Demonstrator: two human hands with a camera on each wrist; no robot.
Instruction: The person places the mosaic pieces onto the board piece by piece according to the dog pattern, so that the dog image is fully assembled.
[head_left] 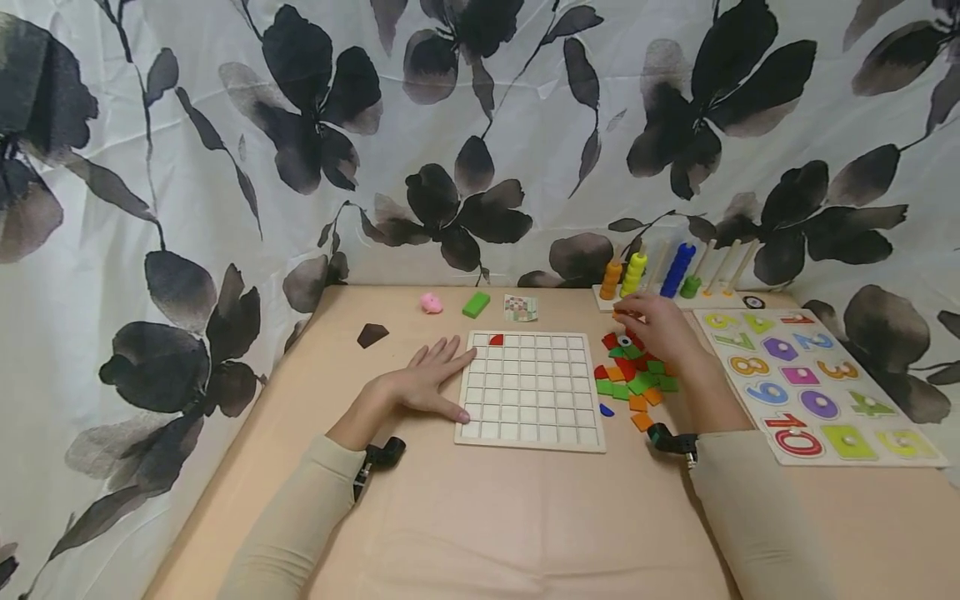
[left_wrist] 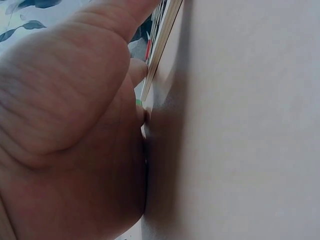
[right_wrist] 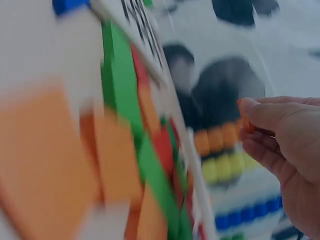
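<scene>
While the left hand (head_left: 416, 383) rests palm-down on the table (head_left: 480, 517), fingers spread pretty wide, with thumb and index tip touching the left edge of the white grid board (head_left: 532, 408), the right arm's stretched forward. That right hand (head_left: 660, 327) is up by the far end of the loose tile pile (head_left: 641, 383), pinching a little orange piece (right_wrist: 245, 116) between thumb and fingertips. Board's mid-table, red piece (head_left: 497, 340) in its far row.
</scene>
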